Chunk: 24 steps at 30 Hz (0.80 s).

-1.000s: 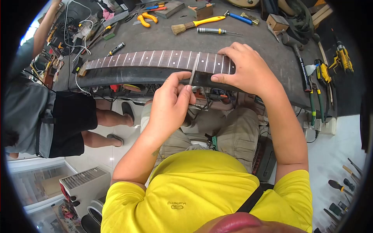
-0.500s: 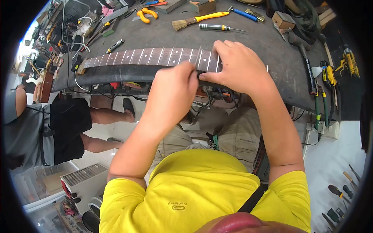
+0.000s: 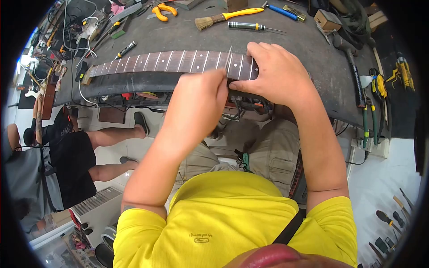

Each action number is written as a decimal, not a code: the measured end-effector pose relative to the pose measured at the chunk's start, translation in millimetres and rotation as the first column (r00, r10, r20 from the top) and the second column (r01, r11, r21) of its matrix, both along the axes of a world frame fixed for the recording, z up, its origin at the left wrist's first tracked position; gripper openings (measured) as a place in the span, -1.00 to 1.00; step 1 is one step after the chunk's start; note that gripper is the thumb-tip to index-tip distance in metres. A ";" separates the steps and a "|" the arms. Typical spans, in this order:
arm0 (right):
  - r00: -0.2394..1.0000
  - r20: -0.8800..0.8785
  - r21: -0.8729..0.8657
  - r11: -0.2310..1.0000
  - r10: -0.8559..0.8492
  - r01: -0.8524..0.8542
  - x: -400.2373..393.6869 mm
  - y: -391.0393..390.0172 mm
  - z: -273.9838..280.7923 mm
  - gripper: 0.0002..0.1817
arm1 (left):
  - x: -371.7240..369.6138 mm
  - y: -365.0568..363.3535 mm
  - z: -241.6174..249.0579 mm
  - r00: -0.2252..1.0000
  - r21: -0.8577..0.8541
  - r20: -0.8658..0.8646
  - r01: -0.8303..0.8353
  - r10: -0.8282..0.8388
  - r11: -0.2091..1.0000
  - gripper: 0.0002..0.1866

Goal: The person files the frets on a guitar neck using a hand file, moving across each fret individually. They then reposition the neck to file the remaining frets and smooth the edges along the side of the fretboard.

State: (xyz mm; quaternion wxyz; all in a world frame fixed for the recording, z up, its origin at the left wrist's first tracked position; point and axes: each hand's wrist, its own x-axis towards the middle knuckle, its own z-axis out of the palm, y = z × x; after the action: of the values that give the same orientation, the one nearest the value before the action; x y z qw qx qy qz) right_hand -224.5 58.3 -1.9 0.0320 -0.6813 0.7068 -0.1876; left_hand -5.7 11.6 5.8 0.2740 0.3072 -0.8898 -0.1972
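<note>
A guitar neck (image 3: 152,62) with a dark fretted fingerboard, pale dot inlays and metal frets lies across the near side of the bench. My left hand (image 3: 196,96) is closed around a slim, pointed metal tool, which looks like a needle file (image 3: 229,57); its tip sticks up past the fist, lying along a fret. Blur softens the left knuckles. At the neck's right part, my right hand (image 3: 278,76) grips it, thumb at the near edge and fingers over the far side. The palm hides the frets beneath.
Beyond the neck lie a brush (image 3: 228,18), a screwdriver (image 3: 248,26) and orange-handled pliers (image 3: 163,12). A hammer (image 3: 351,67) and green-handled cutters (image 3: 368,116) are at right. Cables and clutter fill the left end, where another person (image 3: 71,165) stands.
The whole view has shifted slightly, so the neck and bench tools appear a little further left. Both hands keep their holds; the pointed tool's tip shows a bit higher. The other person's legs have changed position.
</note>
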 end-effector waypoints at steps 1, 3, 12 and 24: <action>1.000 0.007 0.006 1.000 0.001 -0.001 0.2 0.4 0.9 -0.27 | 8.2 9.7 -0.6 0.999 -0.007 -0.043 0.018 -0.018 1.000 -0.85; 1.000 0.000 -0.004 1.000 -0.006 0.006 0.4 0.0 1.3 -0.28 | 20.2 18.7 -3.9 0.999 -0.022 -0.045 0.013 -0.014 1.000 -0.85; 1.000 -0.011 0.024 1.000 0.007 -0.007 0.5 1.2 2.0 -0.26 | 12.2 20.1 7.6 1.000 0.066 0.015 -0.024 0.023 0.998 -0.87; 1.000 -0.024 -0.006 1.000 0.001 -0.001 -1.5 -0.7 2.7 -0.26 | 12.0 17.7 12.9 0.999 0.114 0.050 -0.017 0.011 0.993 -0.83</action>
State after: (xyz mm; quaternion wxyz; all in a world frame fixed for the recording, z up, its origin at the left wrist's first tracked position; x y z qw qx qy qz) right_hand -226.0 57.6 0.8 0.0214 -0.6840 0.7062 -0.1816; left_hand 6.4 29.3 18.7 0.2352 0.3335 -0.8813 -0.2383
